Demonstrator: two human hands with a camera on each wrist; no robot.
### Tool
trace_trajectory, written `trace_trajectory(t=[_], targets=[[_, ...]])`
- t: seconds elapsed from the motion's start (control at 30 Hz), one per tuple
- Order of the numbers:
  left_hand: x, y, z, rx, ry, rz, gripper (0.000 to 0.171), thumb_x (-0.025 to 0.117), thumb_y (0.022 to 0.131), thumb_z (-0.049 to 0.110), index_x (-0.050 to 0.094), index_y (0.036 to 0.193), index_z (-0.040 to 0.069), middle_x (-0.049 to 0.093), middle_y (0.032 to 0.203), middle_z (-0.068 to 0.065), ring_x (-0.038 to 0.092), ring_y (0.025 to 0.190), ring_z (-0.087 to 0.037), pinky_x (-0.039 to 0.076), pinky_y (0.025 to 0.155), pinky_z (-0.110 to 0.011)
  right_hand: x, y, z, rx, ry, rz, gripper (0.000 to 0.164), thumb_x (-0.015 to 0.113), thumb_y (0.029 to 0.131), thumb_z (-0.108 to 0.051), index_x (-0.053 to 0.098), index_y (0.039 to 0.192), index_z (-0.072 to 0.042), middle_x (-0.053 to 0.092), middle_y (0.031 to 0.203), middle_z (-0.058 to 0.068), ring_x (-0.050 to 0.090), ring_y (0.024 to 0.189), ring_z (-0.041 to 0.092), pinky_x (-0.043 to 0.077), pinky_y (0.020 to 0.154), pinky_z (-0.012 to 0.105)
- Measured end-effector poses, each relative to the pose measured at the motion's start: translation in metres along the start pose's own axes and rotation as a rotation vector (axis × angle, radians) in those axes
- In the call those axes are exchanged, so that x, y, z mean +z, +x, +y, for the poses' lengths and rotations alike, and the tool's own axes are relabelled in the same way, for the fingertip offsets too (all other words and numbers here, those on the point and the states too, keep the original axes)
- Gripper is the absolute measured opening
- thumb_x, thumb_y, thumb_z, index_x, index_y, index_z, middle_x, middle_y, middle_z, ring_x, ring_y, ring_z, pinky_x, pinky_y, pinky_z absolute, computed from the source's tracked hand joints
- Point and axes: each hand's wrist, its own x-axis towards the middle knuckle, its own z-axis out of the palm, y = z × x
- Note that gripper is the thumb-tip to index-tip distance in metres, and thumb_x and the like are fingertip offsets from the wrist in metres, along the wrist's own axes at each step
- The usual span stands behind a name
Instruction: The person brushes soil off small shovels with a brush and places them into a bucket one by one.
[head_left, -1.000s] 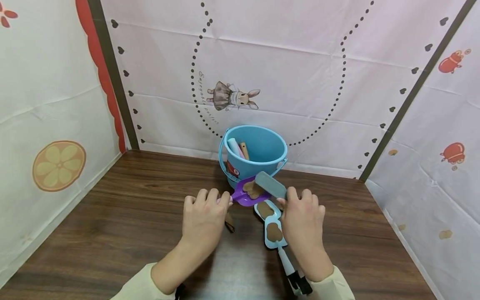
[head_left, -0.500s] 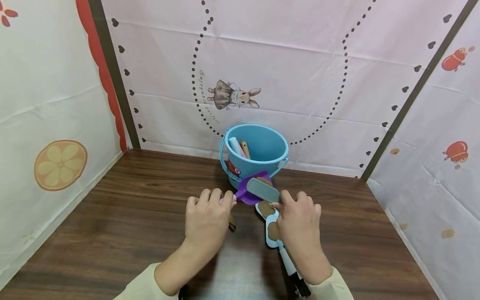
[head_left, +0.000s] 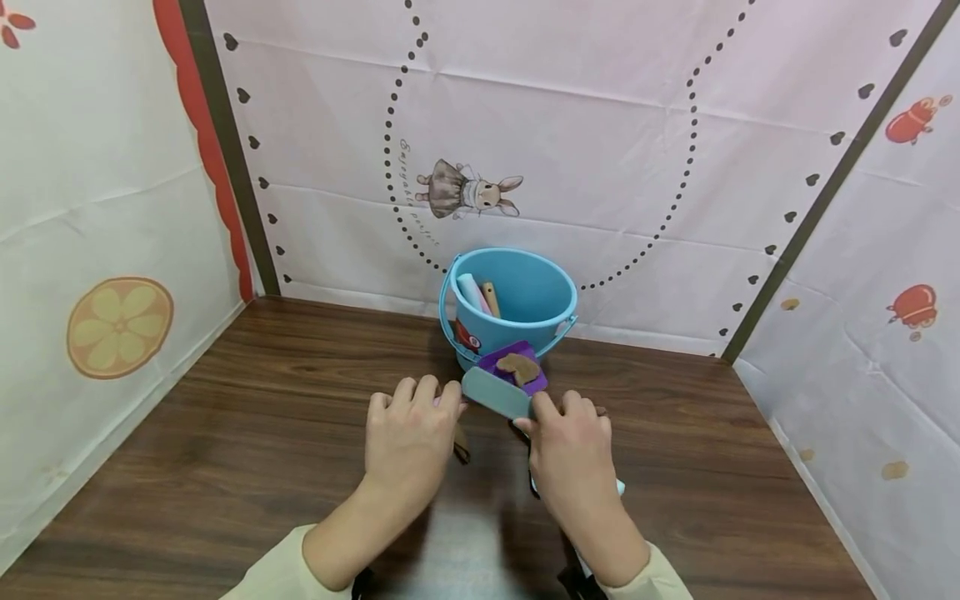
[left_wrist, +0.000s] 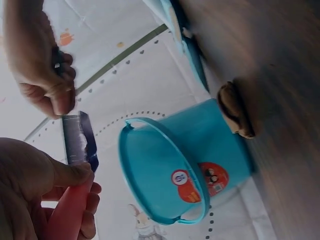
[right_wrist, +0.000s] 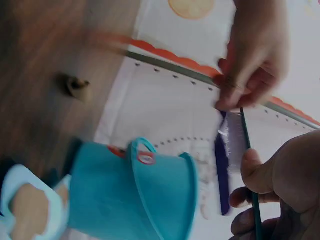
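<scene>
My left hand [head_left: 412, 437] grips the pink handle [left_wrist: 67, 210] of a purple toy shovel [head_left: 536, 383], whose blade overlaps the bucket's front in the head view. A brown patch [head_left: 519, 368] lies on that blade. My right hand [head_left: 573, 458] pinches a flat grey-green plate with a rounded end [head_left: 497, 393]; in the head view it covers the near part of the purple blade. In the right wrist view the plate [right_wrist: 245, 125] shows edge-on beside the purple blade [right_wrist: 222, 170]. Below my right hand, light-blue shovels [right_wrist: 57, 205] with brown patches are mostly hidden in the head view.
A light-blue bucket [head_left: 495, 337] stands by the back wall, with a light-blue handle [head_left: 469, 290] and a tan handle [head_left: 490, 298] inside. A small brown curled piece [left_wrist: 232, 110] lies on the wooden table [head_left: 300, 417]. Printed cloth walls [head_left: 600, 150] enclose the table.
My right hand has moved left and nearer with the plate, sweeping across the purple blade and uncovering the brown patch. It now hides more of the light-blue shovels. My left hand stays nearly still.
</scene>
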Motion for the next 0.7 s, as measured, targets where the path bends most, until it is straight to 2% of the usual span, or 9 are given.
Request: trace_trajectory(t=[0.27,0.43,0.5,0.57,0.7], targets=[[-0.002,-0.001,0.000,-0.004,-0.026,-0.011,0.032,0.062,0.093,0.039,0.067,0.079,0.011,0.059,0.069,-0.008,0.053,0.061,-0.027,0.036,0.050,-0.039,0.002,0.005,0.021,0.158,-0.043,-0.033,0.018,0.073,0.094,-0.025,0.063,0.094,-0.010,0.044,0.070,0.009,0.047,0.060,0.029,0.030,0.052,0.039],[0.001,-0.003,-0.001,0.003,-0.022,-0.023,0.030,0.066,0.091,0.038,0.067,0.079,0.010,0.060,0.069,-0.009,0.053,0.061,-0.027,0.034,0.049,-0.039,-0.002,0.008,0.033,0.218,-0.024,-0.002,0.026,0.071,0.095,-0.031,0.061,0.095,-0.007,0.047,0.073,0.011,0.051,0.065,0.033,0.033,0.054,0.042],[0.001,-0.002,-0.002,0.001,-0.019,-0.031,0.029,0.071,0.089,0.036,0.067,0.078,0.011,0.059,0.069,-0.009,0.053,0.061,-0.027,0.033,0.049,-0.038,-0.005,0.009,0.032,0.217,-0.003,0.017,0.029,0.070,0.095,-0.034,0.059,0.094,-0.007,0.047,0.074,0.012,0.052,0.067,0.034,0.035,0.055,0.044],[0.001,-0.002,-0.004,-0.005,-0.019,-0.042,0.028,0.075,0.087,0.035,0.066,0.077,0.010,0.059,0.068,-0.009,0.052,0.060,-0.027,0.032,0.048,-0.038,-0.006,0.008,0.026,0.177,0.029,0.016,0.031,0.070,0.094,-0.035,0.057,0.093,-0.006,0.047,0.074,0.011,0.052,0.067,0.034,0.036,0.055,0.044],[0.000,-0.002,-0.004,-0.007,-0.029,-0.076,0.027,0.080,0.085,0.035,0.068,0.079,0.011,0.060,0.070,-0.008,0.055,0.062,-0.028,0.034,0.048,-0.039,-0.002,0.004,0.002,0.069,0.058,-0.086,0.031,0.069,0.093,-0.036,0.054,0.088,-0.010,0.041,0.070,0.005,0.044,0.061,0.025,0.031,0.053,0.037]])
